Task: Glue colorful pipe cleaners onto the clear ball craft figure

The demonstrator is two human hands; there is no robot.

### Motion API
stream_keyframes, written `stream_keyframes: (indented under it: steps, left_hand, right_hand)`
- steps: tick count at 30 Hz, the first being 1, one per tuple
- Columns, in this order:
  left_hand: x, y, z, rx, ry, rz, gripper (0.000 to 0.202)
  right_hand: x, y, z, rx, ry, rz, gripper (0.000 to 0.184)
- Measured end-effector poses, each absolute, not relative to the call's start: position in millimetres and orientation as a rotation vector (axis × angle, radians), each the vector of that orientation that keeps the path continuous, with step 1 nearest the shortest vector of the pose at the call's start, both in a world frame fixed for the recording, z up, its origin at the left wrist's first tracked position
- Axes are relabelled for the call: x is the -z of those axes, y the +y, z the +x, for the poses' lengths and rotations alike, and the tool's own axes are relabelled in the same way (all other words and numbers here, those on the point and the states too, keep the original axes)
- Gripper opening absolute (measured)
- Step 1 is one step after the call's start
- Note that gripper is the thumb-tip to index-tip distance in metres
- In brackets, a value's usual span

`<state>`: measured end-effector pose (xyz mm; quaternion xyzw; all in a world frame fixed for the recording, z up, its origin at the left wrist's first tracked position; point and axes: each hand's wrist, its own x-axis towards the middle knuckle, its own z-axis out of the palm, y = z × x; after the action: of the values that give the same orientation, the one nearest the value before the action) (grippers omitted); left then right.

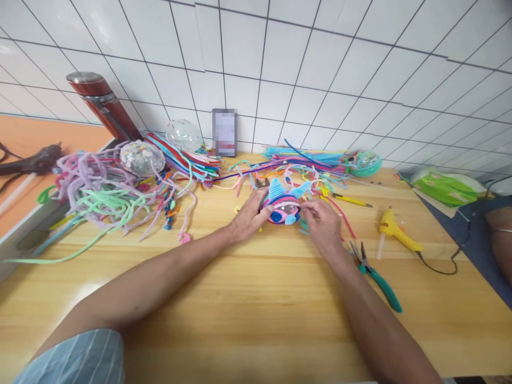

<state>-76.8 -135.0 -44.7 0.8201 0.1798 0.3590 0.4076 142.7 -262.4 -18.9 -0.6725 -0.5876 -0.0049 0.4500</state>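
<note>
Left hand (249,215) held the pipe-cleaner-trimmed ball (286,205), right hand (325,222) pinched narrowly at its side: apparently a fitting step, next needing steady alignment.

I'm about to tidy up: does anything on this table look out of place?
Yes: at left, the lilac and green pipe cleaners sprawl in a loose tangle, unlike the straighter bundles further back. The pliers also lie with their jaws apart.
</note>
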Motion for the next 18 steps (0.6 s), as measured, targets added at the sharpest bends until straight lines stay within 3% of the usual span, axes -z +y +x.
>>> stream_keyframes:
  steps: [18]
  left_hand:
    - [52.3,-125.3,-64.0,-0.917,0.403,1.776,0.061]
  right_hand:
    - [12.1,-268.7,145.4,0.055,-1.503,-1.655,0.018]
